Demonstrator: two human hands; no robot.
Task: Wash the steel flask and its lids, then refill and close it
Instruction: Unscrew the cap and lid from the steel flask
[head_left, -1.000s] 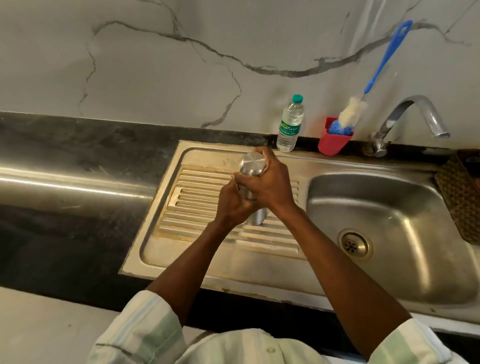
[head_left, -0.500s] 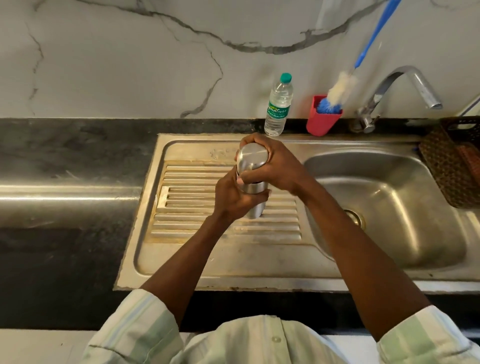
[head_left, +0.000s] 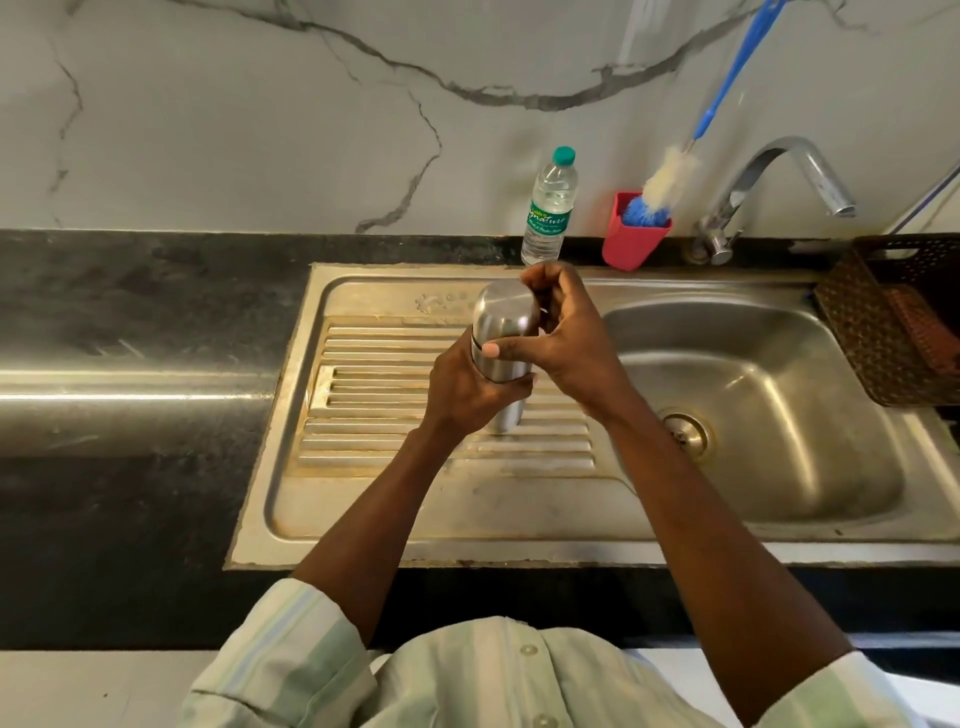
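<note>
Item: steel flask (head_left: 503, 358), cylindrical, polished, with a domed outer lid (head_left: 505, 307) seated on top. It stands upright over the ribbed drainboard (head_left: 363, 395) of a stainless sink unit; whether its base rests on the ribs or hangs just above them cannot be told.

Grip: left hand (head_left: 467, 389) wraps the lower body, fingers curled round it. Right hand (head_left: 563, 332) takes the lid, thumb across the near side and fingers curled behind the dome. Both hands are clamped on metal, neither slack.

Handling, judged: rigid and dent-resistant, not fragile. Likely moderate in weight, heavier if any liquid remains inside. The smooth skin should turn slippery once wet or soapy. Best held round the straight body with a full wrap while the other hand twists the lid at its lower band, near the seam, where the dome offers most purchase. The lid appears still on, so washing seems not yet begun.

Surface: steel drainboard, grooved and stained at the edges; basin (head_left: 753, 415) to the right, with drain; black stone counter (head_left: 130, 312) around it.

Surroundings: marbled white wall; plastic water bottle (head_left: 549, 208) with green cap; red cup (head_left: 634, 234) holding a blue-handled bottle brush (head_left: 670, 182); curved tap (head_left: 769, 176); brown woven basket (head_left: 893, 322) at far right.
</note>
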